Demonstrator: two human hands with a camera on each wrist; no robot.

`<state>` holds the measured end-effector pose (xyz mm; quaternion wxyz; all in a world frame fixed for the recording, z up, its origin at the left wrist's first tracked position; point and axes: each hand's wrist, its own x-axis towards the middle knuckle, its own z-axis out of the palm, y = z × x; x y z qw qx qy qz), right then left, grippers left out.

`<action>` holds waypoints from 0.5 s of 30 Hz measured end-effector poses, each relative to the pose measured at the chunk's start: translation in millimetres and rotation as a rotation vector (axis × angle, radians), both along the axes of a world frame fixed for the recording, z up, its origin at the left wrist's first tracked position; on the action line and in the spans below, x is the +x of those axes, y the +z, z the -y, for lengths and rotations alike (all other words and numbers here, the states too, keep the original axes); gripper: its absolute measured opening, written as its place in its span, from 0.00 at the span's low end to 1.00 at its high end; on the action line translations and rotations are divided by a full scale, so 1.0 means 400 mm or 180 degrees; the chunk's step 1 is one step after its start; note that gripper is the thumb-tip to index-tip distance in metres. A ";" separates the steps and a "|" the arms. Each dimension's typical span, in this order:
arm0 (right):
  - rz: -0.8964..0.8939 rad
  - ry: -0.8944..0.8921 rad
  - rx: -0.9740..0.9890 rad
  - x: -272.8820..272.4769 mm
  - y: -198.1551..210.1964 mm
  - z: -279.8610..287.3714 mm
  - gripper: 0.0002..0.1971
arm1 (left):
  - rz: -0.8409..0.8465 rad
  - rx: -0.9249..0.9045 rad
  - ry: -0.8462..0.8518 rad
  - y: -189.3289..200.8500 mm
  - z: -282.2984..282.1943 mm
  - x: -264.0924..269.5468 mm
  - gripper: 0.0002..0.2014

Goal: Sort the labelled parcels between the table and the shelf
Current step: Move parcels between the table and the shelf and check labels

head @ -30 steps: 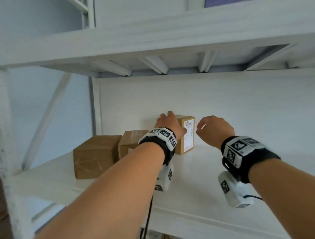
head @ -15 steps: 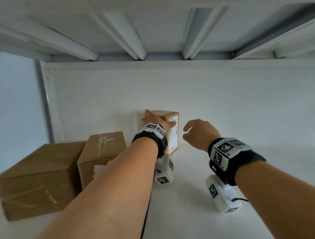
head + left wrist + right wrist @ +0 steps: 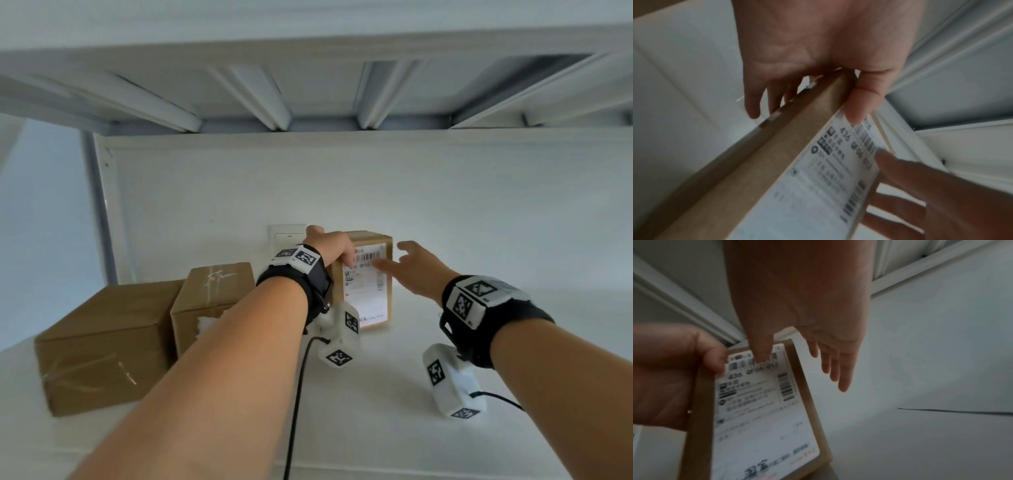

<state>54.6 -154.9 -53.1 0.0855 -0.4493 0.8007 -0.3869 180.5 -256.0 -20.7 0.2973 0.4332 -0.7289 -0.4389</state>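
Note:
A small brown parcel (image 3: 371,284) with a white shipping label (image 3: 760,402) stands upright at the back of the white shelf (image 3: 394,394). My left hand (image 3: 330,248) grips its top left corner, thumb on the label (image 3: 818,178) and fingers behind the box. My right hand (image 3: 411,267) is open with fingers spread. Its thumb tip touches the barcode on the label, and its fingers reach past the parcel's right edge. Two unlabelled-looking brown parcels, a large one (image 3: 99,346) and a smaller one (image 3: 209,298), sit to the left.
The shelf's white back wall (image 3: 445,205) is right behind the parcel, with a white plate (image 3: 286,236) on it. The upper shelf's ribbed underside (image 3: 308,92) is overhead. Bare shelf surface lies to the right of the parcel.
The right hand has opened from a loose curl and reached forward to the label. The left hand keeps its hold on the parcel's top. The head view has shifted slightly.

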 end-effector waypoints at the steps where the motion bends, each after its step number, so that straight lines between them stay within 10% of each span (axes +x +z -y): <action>1: 0.0176 0.0046 -0.0038 -0.008 -0.002 -0.017 0.43 | 0.0054 0.0015 -0.0052 0.008 -0.015 -0.003 0.38; 7: 0.1215 0.0263 -0.0490 -0.068 -0.009 -0.151 0.62 | -0.0770 0.0323 -0.0931 0.005 -0.145 0.004 0.06; 15: 0.1395 -0.0131 -0.0998 -0.107 -0.017 -0.415 0.28 | -0.1235 0.0454 -0.1748 -0.023 -0.329 -0.131 0.06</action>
